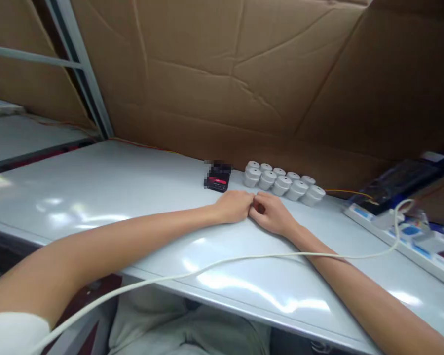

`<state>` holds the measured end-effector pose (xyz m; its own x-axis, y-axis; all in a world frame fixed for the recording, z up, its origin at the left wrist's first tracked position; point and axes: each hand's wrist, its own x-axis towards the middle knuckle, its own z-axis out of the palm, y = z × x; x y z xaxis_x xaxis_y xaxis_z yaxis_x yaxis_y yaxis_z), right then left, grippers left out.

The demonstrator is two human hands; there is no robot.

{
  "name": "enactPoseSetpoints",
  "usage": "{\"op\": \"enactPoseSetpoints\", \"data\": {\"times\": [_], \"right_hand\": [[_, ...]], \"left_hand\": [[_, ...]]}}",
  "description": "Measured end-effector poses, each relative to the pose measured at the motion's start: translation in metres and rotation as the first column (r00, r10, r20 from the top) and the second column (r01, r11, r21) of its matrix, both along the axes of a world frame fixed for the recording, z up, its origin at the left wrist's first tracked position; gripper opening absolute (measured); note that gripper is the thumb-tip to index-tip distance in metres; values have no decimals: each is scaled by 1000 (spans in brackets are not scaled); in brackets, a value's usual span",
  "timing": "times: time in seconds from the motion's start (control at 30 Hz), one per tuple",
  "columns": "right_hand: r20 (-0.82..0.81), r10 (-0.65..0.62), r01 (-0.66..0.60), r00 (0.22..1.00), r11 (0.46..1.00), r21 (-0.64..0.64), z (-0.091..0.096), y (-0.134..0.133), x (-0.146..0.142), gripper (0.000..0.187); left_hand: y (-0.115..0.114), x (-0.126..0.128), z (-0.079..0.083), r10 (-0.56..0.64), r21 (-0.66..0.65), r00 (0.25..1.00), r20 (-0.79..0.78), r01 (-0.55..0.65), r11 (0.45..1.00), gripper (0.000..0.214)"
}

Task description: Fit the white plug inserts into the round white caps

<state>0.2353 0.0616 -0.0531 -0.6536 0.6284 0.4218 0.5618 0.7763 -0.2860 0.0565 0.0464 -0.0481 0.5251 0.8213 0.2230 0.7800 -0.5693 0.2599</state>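
Note:
My left hand (235, 206) rests on the table as a loose fist, its back turned up. My right hand (272, 212) is curled too, knuckles against those of the left; a hollow shows between its thumb and forefinger. No object shows in either hand. Just behind the left hand lies a small black item (217, 183) with a red label, partly blurred out. Beyond the right hand stand several white, round, capped pieces (281, 185) in two rows. A white cable (222, 264) runs across the view and over my right forearm.
The glossy white table (133, 182) meets a cardboard wall (192, 98) at the back. A long white power strip (403, 241) with plugs lies at the right. Behind it is clear plastic wrapping (392, 180). A metal frame post (91, 84) rises at the left.

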Motion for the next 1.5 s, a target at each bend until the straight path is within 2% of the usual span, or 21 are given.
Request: {"op": "enactPoseSetpoints", "data": {"times": [0.2, 0.77, 1.5], "right_hand": [[-30, 0, -1, 1000, 1000, -26, -1, 1, 2, 21], [12, -16, 17, 1000, 999, -47, 0, -5, 1, 14], [51, -22, 24, 998, 999, -43, 2, -6, 2, 13]], "left_hand": [[1, 1, -1, 9, 25, 999, -35, -8, 1000, 26], [3, -5, -4, -48, 59, 999, -15, 49, 997, 27], [5, -5, -6, -48, 66, 999, -17, 49, 997, 25]]}}
